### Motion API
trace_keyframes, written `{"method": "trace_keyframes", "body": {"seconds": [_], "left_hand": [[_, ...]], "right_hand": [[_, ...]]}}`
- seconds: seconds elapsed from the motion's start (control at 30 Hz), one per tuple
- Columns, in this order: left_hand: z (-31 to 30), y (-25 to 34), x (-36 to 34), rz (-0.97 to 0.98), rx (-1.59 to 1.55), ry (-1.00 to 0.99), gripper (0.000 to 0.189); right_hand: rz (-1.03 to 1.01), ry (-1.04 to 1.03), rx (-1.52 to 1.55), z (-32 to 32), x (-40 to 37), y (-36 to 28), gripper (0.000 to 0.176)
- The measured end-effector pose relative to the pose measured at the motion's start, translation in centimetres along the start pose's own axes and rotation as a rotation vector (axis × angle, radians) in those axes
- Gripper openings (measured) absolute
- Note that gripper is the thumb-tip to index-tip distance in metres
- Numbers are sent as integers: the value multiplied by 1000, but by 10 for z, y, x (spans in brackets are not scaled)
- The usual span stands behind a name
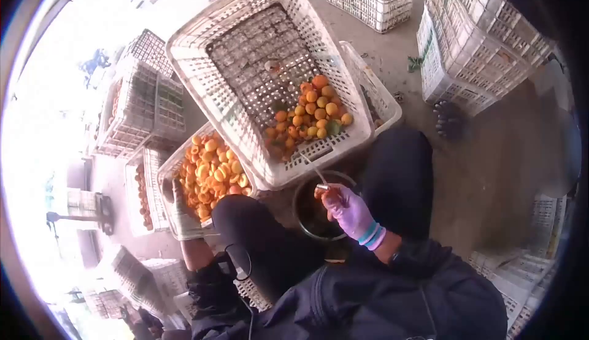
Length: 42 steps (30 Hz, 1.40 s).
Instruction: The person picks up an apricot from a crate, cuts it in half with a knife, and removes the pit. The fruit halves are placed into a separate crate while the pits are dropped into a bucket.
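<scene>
the right hand (346, 213) clamps its fingers on a tool (322, 187), the left hand (184, 216), finger closure indeterminate, is beside cut fruit (211, 171), and whole fruit (319, 113) lies in the upper crate (245, 45).

This looks like a fruit-packing or sorting area, a rough work floor — stacked plastic crates (142, 104) on bare concrete (392, 52), a big basket (245, 45) of small orange fruit (319, 110), and a crate of cut fruit (211, 171) — open to bright daylight.
</scene>
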<state>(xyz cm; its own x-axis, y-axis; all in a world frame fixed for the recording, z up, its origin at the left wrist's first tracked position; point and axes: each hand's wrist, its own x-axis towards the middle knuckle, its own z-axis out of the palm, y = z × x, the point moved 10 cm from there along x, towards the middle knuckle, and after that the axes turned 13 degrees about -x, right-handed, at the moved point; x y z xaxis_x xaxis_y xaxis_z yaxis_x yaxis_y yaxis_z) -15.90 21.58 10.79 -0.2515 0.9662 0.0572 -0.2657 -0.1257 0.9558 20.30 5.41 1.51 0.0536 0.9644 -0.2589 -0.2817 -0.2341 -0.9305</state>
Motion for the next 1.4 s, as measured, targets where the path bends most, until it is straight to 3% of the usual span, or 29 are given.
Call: {"method": "trace_keyframes", "body": {"seconds": [0.03, 0.17, 0.2, 0.27, 0.3, 0.33, 0.37, 0.43, 0.47, 0.53, 0.67, 0.7, 0.77, 0.8, 0.87, 0.9, 0.97, 1.03, 1.2, 1.23, 1.4], "left_hand": [[3, 16, 13, 225, 361, 38, 50], [129, -38, 8, 155, 401, -228, 43], [172, -51, -1, 189, 549, -319, 44], [244, -106, -5, 224, 640, -670, 46], [260, -149, -5, -157, 766, -687, 46], [284, -173, -7, -122, 668, -805, 46], [309, -188, 1, 261, 942, -934, 49], [341, -229, 10, 369, 1129, -965, 44], [355, -241, 16, 392, 1112, -971, 44], [351, -296, 36, 89, 1414, -957, 38], [358, -326, 55, 213, 1327, -961, 41], [363, -310, 52, 241, 1320, -947, 41], [353, -280, 41, 43, 1247, -851, 44], [334, -295, 44, 55, 1245, -836, 44], [308, -326, 47, -72, 481, -861, 46], [302, -311, 35, -64, 483, -849, 46], [285, -268, -20, -489, 49, -736, 44], [269, -210, -78, -768, 137, -694, 44], [210, -156, -156, -798, -320, -508, 45], [197, -149, -160, -710, -203, -514, 42], [149, -150, -157, -536, -252, -433, 44]], "right_hand": [[22, 7, 26, -2, 0, -1, 32], [59, 46, 19, -9, 5, 2, 32], [53, 55, 45, -11, 4, 3, 32], [108, 38, 99, -12, 3, 5, 34], [97, 45, 102, -16, 2, 0, 34], [122, 45, 111, -18, 0, -2, 34], [144, 47, 118, -21, 0, -3, 34], [128, 93, 116, -32, -2, -7, 36], [213, 76, 205, -33, -3, 2, 38], [283, 138, 390, -32, -2, 25, 42], [324, 63, 223, -39, -5, 0, 32], [340, 65, 219, -37, -4, 2, 34], [345, 53, 207, -35, -3, 6, 35], [358, 47, 259, -32, -4, 9, 35], [370, 29, 305, -29, -5, 10, 35], [255, 66, 248, -34, -3, 1, 35], [143, 69, 185, -32, -4, -8, 36], [97, 121, 99, -36, -7, -16, 36], [53, 128, -31, -24, -11, -19, 41], [54, 110, -45, -19, -11, -16, 41], [-46, 10, -257, 3, -13, -17, 41]]}}
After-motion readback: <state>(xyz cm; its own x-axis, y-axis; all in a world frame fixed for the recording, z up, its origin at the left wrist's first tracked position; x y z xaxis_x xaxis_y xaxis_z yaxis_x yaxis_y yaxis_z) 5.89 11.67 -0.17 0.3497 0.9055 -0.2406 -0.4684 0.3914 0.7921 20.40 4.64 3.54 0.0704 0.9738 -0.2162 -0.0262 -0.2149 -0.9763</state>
